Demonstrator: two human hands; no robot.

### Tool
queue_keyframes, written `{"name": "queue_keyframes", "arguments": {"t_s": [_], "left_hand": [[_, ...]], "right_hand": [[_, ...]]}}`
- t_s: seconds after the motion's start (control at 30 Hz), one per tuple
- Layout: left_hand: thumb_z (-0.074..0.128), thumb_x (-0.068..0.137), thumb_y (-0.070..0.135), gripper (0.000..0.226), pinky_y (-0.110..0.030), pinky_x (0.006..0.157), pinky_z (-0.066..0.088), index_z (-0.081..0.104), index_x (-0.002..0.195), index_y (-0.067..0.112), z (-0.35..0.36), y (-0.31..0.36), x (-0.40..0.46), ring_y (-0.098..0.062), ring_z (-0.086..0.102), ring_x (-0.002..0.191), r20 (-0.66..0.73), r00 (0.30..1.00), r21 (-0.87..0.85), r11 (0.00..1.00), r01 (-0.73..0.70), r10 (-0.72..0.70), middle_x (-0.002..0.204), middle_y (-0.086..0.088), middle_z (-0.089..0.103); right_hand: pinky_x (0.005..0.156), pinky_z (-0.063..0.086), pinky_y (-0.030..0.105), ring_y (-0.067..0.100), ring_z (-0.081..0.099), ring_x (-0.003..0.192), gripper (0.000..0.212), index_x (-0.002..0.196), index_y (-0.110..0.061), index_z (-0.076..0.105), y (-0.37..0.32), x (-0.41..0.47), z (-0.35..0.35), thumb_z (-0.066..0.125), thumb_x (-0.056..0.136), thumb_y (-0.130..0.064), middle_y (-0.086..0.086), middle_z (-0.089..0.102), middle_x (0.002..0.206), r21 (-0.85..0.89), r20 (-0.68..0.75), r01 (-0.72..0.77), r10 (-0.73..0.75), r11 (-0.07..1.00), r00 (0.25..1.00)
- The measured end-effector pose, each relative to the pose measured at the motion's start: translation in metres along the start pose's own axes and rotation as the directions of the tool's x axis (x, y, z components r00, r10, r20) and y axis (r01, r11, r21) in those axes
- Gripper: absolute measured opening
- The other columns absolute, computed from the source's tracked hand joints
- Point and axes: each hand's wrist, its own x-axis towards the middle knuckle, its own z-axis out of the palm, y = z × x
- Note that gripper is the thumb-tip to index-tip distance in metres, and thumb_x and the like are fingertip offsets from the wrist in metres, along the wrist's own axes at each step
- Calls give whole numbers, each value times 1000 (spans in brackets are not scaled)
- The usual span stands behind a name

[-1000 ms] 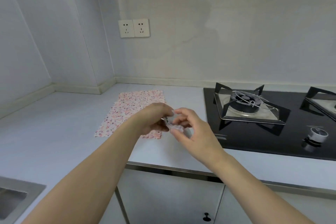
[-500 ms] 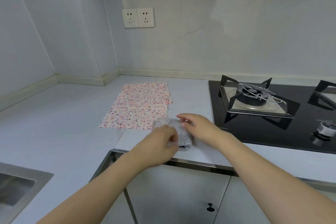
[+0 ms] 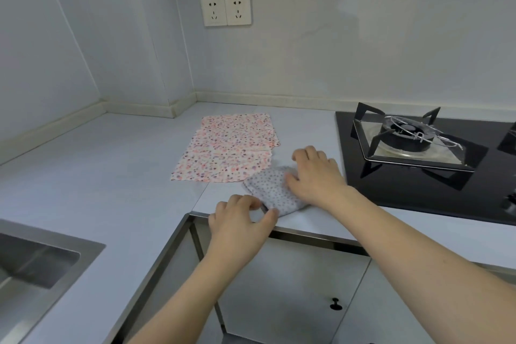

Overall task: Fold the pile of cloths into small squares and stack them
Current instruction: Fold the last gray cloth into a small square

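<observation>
Both hands on grey dotted cloth, counter front edge.
R hand [image 3: 312,176] flat, fingers spread, pressing folded grey dotted cloth [image 3: 272,190]; L hand [image 3: 241,220] pinches its near corner w/ thumb & fingers. Pink floral cloth [image 3: 226,148] lies flat just behind, edges touching. Gas hob [image 3: 418,148] to right; sink [image 3: 36,262] far left.

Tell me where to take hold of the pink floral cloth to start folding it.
Probably pinch the pink floral cloth at its near wavy edge, coming from the front. It lies flat on the countertop; that edge is closest, and only its right corner sits under the grey dotted cloth.
</observation>
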Motion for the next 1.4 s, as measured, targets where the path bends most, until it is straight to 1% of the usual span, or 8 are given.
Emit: {"name": "queue_keyframes", "arguments": {"t_s": [0.13, 0.53, 0.8, 0.93, 1.03, 1.2, 1.3, 1.4], "left_hand": [[53, 85, 57, 27, -31, 95, 21, 63, 104, 39, 5, 8, -5, -15, 33, 120, 25, 991, -117, 984, 131, -129, 120, 20, 50], [56, 86, 58, 29, -30, 96, 14, 65, 77, 32, 23, 24, -7, -15, 21, 120, 36, 961, -258, 927, 274, -275, 124, 16, 36], [52, 94, 44, 41, -33, 102, 11, 57, 61, 19, 25, 12, -21, -6, 17, 119, 51, 984, -192, 965, 178, -171, 121, 20, 32], [48, 91, 30, 29, -30, 91, 18, 54, 65, 18, 6, 12, -19, -9, 33, 108, 2, 983, -220, 959, 181, -185, 105, 18, 49], [36, 92, 42, 35, -39, 87, 36, 53, 72, 18, -9, 16, 9, -23, 46, 95, -88, 970, -107, 970, 218, -228, 85, 5, 55], [37, 92, 60, 59, -42, 97, 31, 57, 118, 10, 3, 19, 48, -32, 42, 118, 58, 957, 279, 925, 258, -285, 126, -12, 51], [44, 94, 43, 30, -39, 90, 32, 53, 99, 15, 9, 21, 48, -29, 48, 108, 56, 967, 127, 963, 239, -247, 110, -7, 57], [50, 93, 34, 16, -41, 86, 46, 45, 93, 19, 4, 22, 44, -28, 61, 95, 107, 956, -339, 893, 295, -275, 95, -3, 62]], "right_hand": [[119, 1, 41, 13, 5, 147, 51, 152, -33, 14, 1, -3, 19, 23, 103, -43, -11, 9, 160, 77, 203, 299, -308, 951, 929], [120, -2, 41, 12, -7, 147, 52, 152, -38, 1, 3, -1, 31, 12, 102, -46, -13, -3, 161, 123, 291, 221, -248, 968, 924], [120, -6, 35, 10, -10, 147, 55, 153, -31, -6, 6, 0, 34, 8, 102, -45, -10, -12, 160, 126, 318, 173, -205, 977, 926], [120, 1, 32, 10, 2, 147, 56, 154, -29, 2, 5, -7, 30, 17, 102, -45, -8, -2, 161, 344, 210, 63, -142, 937, 967], [111, 20, 40, 27, 26, 138, 56, 149, -20, 27, 5, -11, 25, 26, 100, -47, 8, 26, 153, 352, 17, -194, 201, 916, 980], [93, 34, 39, 30, 41, 118, 36, 112, -24, 56, -4, -10, 12, 45, 89, -49, 8, 46, 125, 209, 228, -367, 319, 907, 920], [79, 38, 36, 29, 53, 106, 18, 86, -25, 47, -11, -13, 11, 54, 83, -41, 4, 57, 107, 350, 273, -393, 308, 850, 911], [87, 46, 37, 24, 55, 103, 28, 112, -20, 48, -8, -24, 4, 61, 88, -26, 3, 56, 108, 719, 322, -444, 310, 534, 894]]}}
